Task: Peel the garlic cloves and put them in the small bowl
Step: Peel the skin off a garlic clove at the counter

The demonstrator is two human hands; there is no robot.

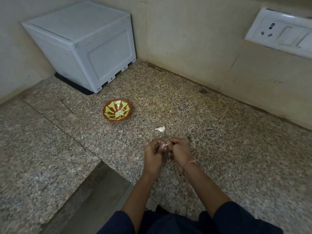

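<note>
Both my hands meet low over the speckled counter (228, 146), fingers curled. My left hand (152, 154) and my right hand (179, 152) pinch one garlic clove (164, 146) between them. Another clove (160, 128) lies on the counter just beyond my hands. Farther left sits the small bowl (106, 115), red with green petals, holding peeled cloves (119, 113). A white box (81, 44) stands in the corner.

One bowl (109, 108), one loose clove (160, 129), one box (81, 46)
</note>
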